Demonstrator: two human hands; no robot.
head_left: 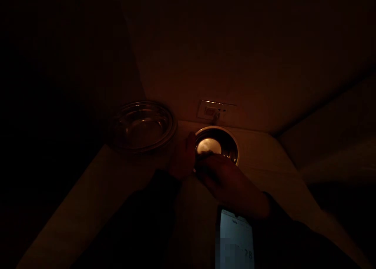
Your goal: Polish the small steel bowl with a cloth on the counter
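Darkness is swallowing most of the scene, and the left side is showing almost nothing but black. The right hand point(225, 177) is reaching over the near rim of the bowl point(229, 141), covering the near part of it. Its fingers are sinking into shadow, so I cannot tell whether they are pinching anything or just pressing together (a dark patch at their tips is blending with the bowl's shade). The left hand point(184, 157) is lying along the bowl's left side, thumb pointing up by the rim; whether its fingers are gripping the metal, I cannot tell.

The bowl is sitting on the pale desk point(258, 153), near its back edge, its round bottom catching a warm glow. Behind the desk a dim wall point(188, 65) is rising, carrying a socket point(209, 111) just behind the bowl; a small dark shape is showing at the socket, too murky to name.

To the left, a wider metal basin point(145, 131) is resting near the wall, its left side fading out; several rims are showing, perhaps nested pieces. Nearer, a lit phone point(236, 233) is lying below the right wrist, the bottom of the frame cutting it off and blocky squares covering part of its screen. Dark sleeves point(142, 210) are hiding much of the near desk.
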